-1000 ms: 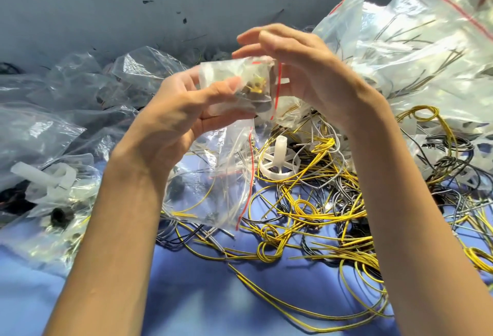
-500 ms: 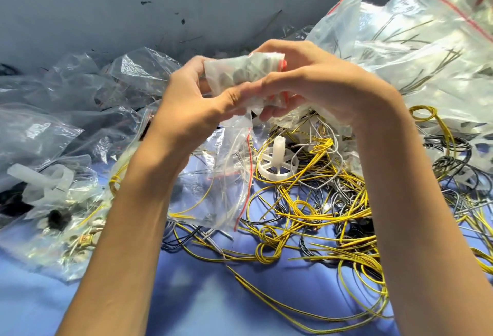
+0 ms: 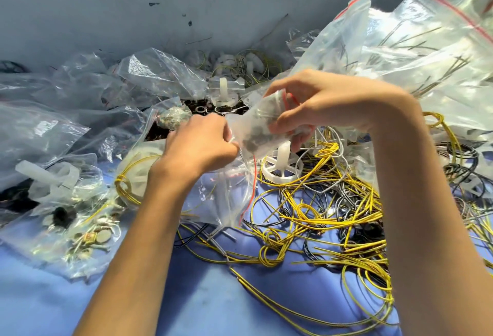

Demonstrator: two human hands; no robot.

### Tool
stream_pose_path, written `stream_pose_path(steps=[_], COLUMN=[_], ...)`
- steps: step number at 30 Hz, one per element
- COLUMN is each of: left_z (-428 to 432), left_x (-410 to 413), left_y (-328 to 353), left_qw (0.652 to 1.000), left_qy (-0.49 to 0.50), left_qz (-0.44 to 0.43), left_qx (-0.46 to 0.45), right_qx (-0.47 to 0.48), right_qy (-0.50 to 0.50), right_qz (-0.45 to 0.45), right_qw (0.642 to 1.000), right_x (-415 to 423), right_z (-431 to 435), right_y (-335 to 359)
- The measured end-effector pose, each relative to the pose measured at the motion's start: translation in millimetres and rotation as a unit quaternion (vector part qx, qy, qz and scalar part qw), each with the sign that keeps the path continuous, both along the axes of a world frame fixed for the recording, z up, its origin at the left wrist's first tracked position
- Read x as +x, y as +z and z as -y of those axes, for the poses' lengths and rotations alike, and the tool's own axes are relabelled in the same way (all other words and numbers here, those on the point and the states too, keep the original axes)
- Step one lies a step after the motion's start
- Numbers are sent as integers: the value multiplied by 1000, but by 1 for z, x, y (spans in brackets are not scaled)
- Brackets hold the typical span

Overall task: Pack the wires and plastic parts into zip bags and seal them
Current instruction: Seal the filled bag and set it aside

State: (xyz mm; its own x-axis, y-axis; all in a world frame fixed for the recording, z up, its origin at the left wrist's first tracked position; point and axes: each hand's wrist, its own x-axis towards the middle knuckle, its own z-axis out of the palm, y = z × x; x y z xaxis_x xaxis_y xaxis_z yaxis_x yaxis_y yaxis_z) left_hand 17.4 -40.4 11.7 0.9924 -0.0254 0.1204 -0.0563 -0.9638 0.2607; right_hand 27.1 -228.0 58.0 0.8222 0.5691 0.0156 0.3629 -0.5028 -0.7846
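Grip, right hand: fingers curled round the upper half of a small clear zip bag with a red strip, thumb pressed on its front.
Grip, left hand: fingers curled, pinching at that bag's 8 o'clock edge; the exact contact is hidden.
Task item position: bag held clear of the pile, mid-frame.
Seal: not legible; mouth bunched under the right fingers.
Risk: a strip left partly unpressed would likely let small pieces drop into the loose yellow and grey wires at 5 o'clock.
Risk: the white plastic spoked wheel just below at 6 o'clock could catch the film.
Held bag contents: small dark and grey pieces, type unclear.
Flat clear bag, 6 o'clock: a few thin wires.
Large clear bag, 2 o'clock: thin dark wires.
Crumpled clear bag, 8 o'clock: white plastic parts, small metal bits.
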Motion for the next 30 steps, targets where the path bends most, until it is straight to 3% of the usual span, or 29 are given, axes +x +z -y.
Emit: stream_pose_path(steps=[6,9,18,22,25,28,30], left_z=[-7,-8,14,13,11,7,1], left_x=[0,-3,-17,-20,-26,-32,-34], left_y=[15,23,39,44,50,60,68], left_qw=[968,945,898,864,829,802,800], left_qy=[-8,-17,-21,-10,-9,-11,-29], left_qz=[96,112,176,177,164,171,168], left_qx=[-232,-307,-402,-472,-534,-573,-574], right_qx=[-7,-11,-23,-97,-91,-66,-16], right_qy=[-15,-14,43,71,79,26,9], right_qz=[37,54,78,74,66,98,94], right_qw=[999,998,996,990,991,993,995], right_x=[1,0,-7,-8,-10,-9,-10], right_z=[-1,3,-26,-31,-26,-20,-17], right_y=[2,5,2,1,4,9,13])
